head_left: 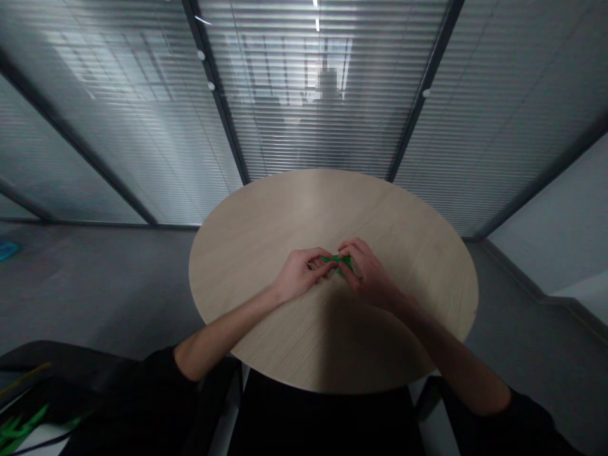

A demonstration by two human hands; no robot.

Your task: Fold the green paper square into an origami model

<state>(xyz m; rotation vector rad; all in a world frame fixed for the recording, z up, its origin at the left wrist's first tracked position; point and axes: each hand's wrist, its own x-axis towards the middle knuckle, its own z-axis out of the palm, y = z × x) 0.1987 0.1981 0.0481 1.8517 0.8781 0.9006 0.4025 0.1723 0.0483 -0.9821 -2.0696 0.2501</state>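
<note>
The left hand (295, 277) pinches one end of a small green thing (337, 258) between thumb and fingers. The right hand (370, 273) pinches the other end the same way. The green thing is over the middle of the round table (266, 215); I can't tell if it touches the wood. It is too small to tell what it is. A dark shadow (361, 342) lies on the near part of the table. Past the far side of the table are big windows with blinds (285, 139), and a blurry person (327, 120) shows through them. Left of the table, far off, a blue thing (7, 249) sits on the gray floor (95, 272). Right of the table is a white wall (560, 221).
</note>
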